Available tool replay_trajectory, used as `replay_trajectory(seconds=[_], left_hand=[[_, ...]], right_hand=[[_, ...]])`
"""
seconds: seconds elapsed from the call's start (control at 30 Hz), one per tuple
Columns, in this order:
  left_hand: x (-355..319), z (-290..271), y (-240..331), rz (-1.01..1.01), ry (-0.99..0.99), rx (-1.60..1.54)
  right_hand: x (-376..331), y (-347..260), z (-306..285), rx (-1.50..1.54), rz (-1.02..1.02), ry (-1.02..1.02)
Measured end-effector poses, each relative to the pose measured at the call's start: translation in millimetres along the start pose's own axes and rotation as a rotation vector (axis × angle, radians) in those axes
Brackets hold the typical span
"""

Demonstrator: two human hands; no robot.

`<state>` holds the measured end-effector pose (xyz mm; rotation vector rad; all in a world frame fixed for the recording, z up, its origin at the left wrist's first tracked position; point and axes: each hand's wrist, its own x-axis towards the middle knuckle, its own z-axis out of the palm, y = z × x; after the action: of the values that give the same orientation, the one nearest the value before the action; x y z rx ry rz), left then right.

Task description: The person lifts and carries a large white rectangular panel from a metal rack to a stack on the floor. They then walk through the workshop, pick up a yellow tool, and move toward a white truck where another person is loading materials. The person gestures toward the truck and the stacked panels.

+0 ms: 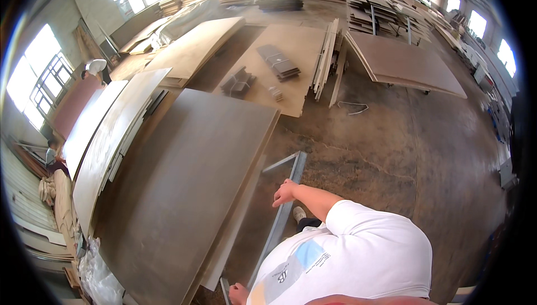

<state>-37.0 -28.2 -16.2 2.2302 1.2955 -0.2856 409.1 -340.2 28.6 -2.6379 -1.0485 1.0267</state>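
Note:
A grey metal frame [278, 228] stands beside a stack of large grey-brown boards [187, 182], between the stack and my body. My right hand [286, 192] lies over its long bar near the far corner, fingers curled down round it. Closer in, at the lower edge, my left hand [239, 294] is closed at the near end of the frame, beside a short bar. What its fingers wrap is partly hidden. The stack's edge runs alongside the frame, left of both hands.
Pale upright sheets [120, 120] lean at the left, with two people beyond them. Ahead, a tan board [305, 42] bears strapped bundles. A brown-topped stack [411, 67] stands right of it. A white strap [358, 108] lies on the concrete floor; clear plastic film [100, 271] is lower left.

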Motion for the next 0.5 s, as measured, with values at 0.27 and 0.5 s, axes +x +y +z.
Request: replay_trajectory(seconds=[0.27,0.5], left_hand=[[26,26,-12,0.165,0.101,-0.222],[57,68,92,0.206,-0.306,-0.627]], right_hand=[[-7,31,31,1.147,-0.146,0.38],[-127,95,161,0.897,0.292,0.281]])
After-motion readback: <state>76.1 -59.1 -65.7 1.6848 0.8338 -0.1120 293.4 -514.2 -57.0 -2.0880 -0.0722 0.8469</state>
